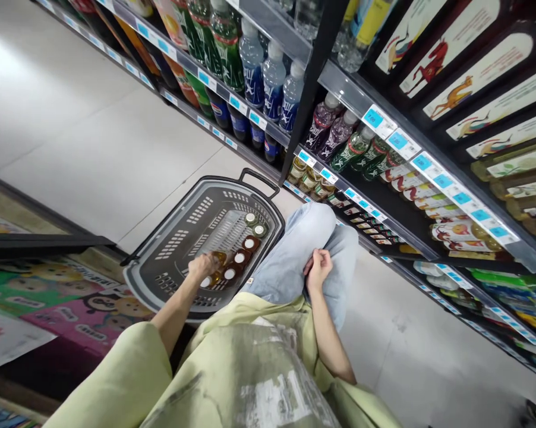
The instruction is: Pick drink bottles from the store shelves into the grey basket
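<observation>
My left hand (pixel 202 267) reaches down into a grey shopping basket (pixel 174 245) on the floor. Its fingers are closed around a small amber bottle (pixel 219 258), partly covered by the hand. Beside it in the basket stand several brown bottles with white caps (pixel 240 259), lined along the side near my legs. Two greenish bottles with white caps (pixel 254 223) are at the row's far end. My right hand (pixel 318 268) rests on my jeans at the knee, fingers curled in, with nothing visible in it.
Drink shelves (pixel 268 128) with price tags run diagonally along the right, close to my knees. The basket's black handle (pixel 261 178) sticks out toward them. Colourful cartoon boxes (pixel 76 315) stand on a display at left. Pale floor tiles (pixel 72 131) stretch beyond the basket.
</observation>
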